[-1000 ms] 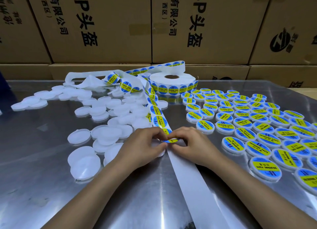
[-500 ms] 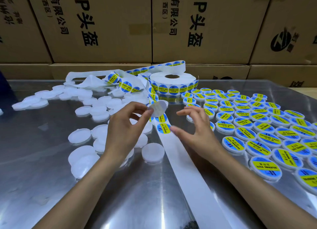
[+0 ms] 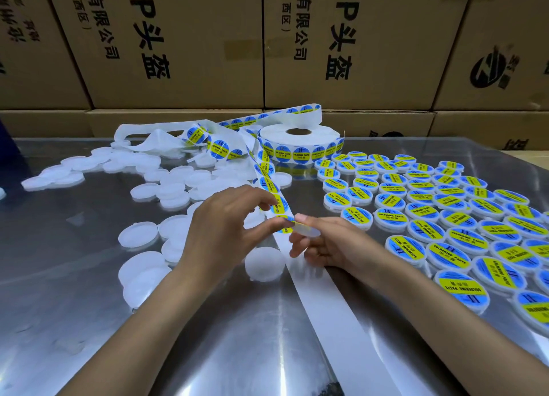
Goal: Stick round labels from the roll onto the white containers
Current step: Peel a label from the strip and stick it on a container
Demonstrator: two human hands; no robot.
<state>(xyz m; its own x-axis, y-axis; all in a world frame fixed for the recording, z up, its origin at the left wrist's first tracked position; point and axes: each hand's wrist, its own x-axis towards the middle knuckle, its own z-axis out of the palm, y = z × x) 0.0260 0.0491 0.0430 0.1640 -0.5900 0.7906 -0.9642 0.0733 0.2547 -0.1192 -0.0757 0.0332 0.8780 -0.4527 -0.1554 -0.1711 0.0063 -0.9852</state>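
Left hand: the left hand (image 3: 225,232) is raised over the shiny steel table (image 3: 89,321), thumb and fingertips pinched on the white backing strip (image 3: 277,205) at its lowest blue-and-yellow round sticker (image 3: 285,228).
Right hand: the right hand (image 3: 323,247) holds a small round white plastic container (image 3: 309,231) in curled fingers, its edge meeting that sticker; whether the sticker already clings to it I cannot tell.
Strip: it runs up to the fat white label roll (image 3: 300,143) at the back of the table, and bare white backing (image 3: 335,321) trails toward the near edge.
Unlabelled: plain white containers (image 3: 139,238) lie scattered on the left, one (image 3: 263,263) just below the hands.
Labelled: containers with blue-and-yellow stickers (image 3: 445,217) sit in rows on the right.
Behind: brown cardboard cartons (image 3: 208,39) with black print are stacked along the far edge.
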